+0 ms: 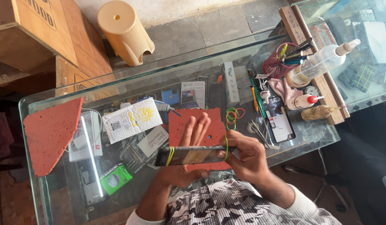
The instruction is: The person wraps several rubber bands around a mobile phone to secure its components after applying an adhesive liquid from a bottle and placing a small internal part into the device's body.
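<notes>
Both hands [218, 154] on banded phone [193, 155]

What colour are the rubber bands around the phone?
Yellow-green band at left, green band at right on the phone; head view.

phone [193, 155]: glossy dark glass, rubber bands around it
mat [196, 125]: matt red, rough, spongy, under phone
table [55, 196]: clear smooth glass
stool [124, 31]: smooth beige plastic, beyond table
sleeve [226, 206]: striped cloth

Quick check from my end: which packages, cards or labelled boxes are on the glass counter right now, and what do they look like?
White pouch: left of centre, crumpled, yellow print.
Green packet: near left edge, square, round window.
White box: behind the red mat, slim, upright.
Card: beside it, white with picture.
</notes>
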